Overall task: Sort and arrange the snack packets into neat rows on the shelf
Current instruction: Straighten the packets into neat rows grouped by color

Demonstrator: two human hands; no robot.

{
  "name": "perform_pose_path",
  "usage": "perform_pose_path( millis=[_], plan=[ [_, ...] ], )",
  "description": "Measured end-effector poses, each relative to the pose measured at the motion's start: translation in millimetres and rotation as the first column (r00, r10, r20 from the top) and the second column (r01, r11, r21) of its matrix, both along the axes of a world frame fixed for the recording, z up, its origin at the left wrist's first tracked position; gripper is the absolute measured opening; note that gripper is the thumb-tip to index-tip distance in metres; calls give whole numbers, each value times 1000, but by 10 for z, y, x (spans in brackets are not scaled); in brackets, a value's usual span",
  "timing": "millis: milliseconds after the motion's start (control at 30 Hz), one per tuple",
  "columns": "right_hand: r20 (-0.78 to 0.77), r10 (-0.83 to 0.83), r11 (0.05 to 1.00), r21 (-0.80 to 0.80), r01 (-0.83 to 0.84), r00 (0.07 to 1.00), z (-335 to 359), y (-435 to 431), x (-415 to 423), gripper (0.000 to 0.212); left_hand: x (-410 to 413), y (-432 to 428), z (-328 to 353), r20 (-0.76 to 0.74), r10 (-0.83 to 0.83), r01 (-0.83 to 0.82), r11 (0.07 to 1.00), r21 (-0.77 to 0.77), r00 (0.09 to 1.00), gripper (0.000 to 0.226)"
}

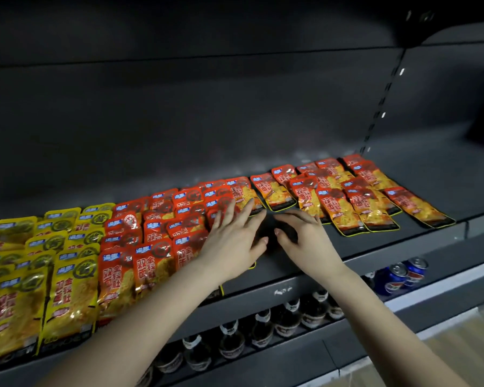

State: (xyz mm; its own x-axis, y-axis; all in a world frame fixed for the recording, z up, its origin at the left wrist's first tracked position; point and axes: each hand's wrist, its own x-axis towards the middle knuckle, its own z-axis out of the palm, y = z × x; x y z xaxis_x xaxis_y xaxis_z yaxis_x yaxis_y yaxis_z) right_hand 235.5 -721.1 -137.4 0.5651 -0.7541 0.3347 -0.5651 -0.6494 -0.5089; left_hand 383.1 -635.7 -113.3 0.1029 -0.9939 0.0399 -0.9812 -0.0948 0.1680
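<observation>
Yellow snack packets (25, 275) lie in overlapping rows at the left of the dark shelf (305, 263). Red packets (140, 247) fill overlapping rows in the middle. More red packets (347, 196) lie loosely scattered at the right. My left hand (232, 241) rests flat, fingers spread, on the right edge of the middle red rows. My right hand (305, 236) hovers over a bare patch of shelf beside it, fingers curled slightly apart, holding nothing. The two hands nearly touch.
A dark back panel rises behind the shelf, with a slotted upright (383, 107) at the right. Below the shelf stand dark bottles (229, 339) and blue cans (403, 275). A pale wooden floor (458, 344) shows at the lower right.
</observation>
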Motion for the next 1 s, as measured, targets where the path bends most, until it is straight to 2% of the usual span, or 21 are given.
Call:
perform_pose_path(
  millis=[167, 367, 567, 800, 900, 1000],
  plan=[
    [-2, -41, 999, -3, 41, 999, 64, -341, -273, 36, -248, -365, 26, 33, -37, 38, 999, -22, 999, 60],
    [-83, -78, 997, -16, 77, 993, 117, -737, -719, 42, -636, -907, 67, 18, -86, 86, 996, -29, 996, 64],
    [-129, -133, 991, 9, 135, 983, 167, -1181, -1134, 48, -1024, -1405, 80, 30, -108, 108, 994, 6, 994, 83],
    [-176, -64, 994, 79, 79, 982, 106, -1512, -1412, 50, -1339, -1779, 51, 49, -122, 117, 989, 91, 991, 95],
    [-144, -23, 994, 104, 38, 989, 64, -1561, -1479, 51, -1436, -1878, 2, 69, -119, 109, 985, 132, 991, 97],
    [-103, 14, 991, 134, 0, 995, 66, -1586, -1518, 54, -1512, -1947, -13, 24, -99, 95, 987, 128, 995, 96]
  ],
)
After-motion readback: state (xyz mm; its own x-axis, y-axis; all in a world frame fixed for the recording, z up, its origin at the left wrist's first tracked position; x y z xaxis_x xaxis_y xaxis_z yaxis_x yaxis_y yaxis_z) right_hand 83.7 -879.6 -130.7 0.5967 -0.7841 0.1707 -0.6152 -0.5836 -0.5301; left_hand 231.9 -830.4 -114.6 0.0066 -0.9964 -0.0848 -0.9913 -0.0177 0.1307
